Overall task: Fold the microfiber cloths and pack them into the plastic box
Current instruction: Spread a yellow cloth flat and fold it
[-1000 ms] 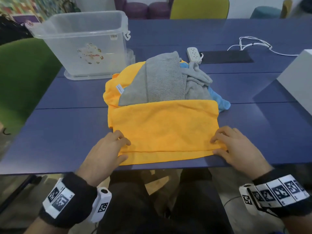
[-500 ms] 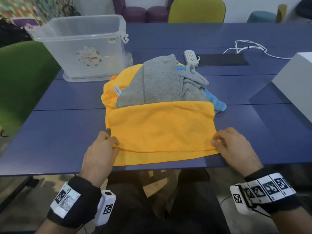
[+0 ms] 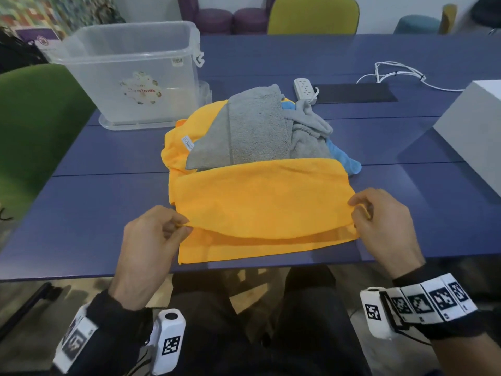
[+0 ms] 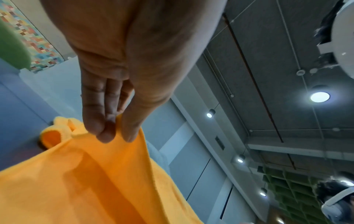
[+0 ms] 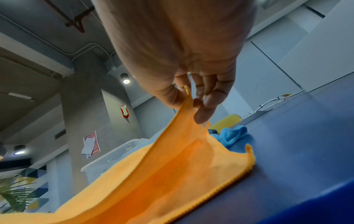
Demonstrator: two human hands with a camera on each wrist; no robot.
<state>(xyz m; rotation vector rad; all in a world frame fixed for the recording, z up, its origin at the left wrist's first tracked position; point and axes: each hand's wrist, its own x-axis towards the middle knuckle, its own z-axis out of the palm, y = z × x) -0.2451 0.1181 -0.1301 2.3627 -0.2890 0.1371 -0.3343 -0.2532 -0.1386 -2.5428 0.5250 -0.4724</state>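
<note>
An orange microfiber cloth point(image 3: 257, 202) lies folded over at the table's near edge. My left hand point(image 3: 180, 226) pinches the left corner of its top layer point(image 4: 114, 133), and my right hand point(image 3: 355, 213) pinches the right corner point(image 5: 188, 104). Both corners are lifted a little, so the lower layer point(image 3: 244, 248) shows underneath. Behind it lies a heap with a grey cloth point(image 3: 254, 128), a second orange cloth point(image 3: 179, 150) and a blue cloth point(image 3: 344, 161). The clear plastic box point(image 3: 130, 74) stands open at the back left.
A white power strip point(image 3: 305, 89) with its cable and a black mat point(image 3: 355, 93) lie behind the heap. A white box point(image 3: 471, 131) stands at the right. Chairs surround the blue table point(image 3: 95, 213); a green one point(image 3: 29, 126) is close on the left.
Both hands went from resting flat on the cloth's near corners to pinching the top layer's corners and raising them off the lower layer.
</note>
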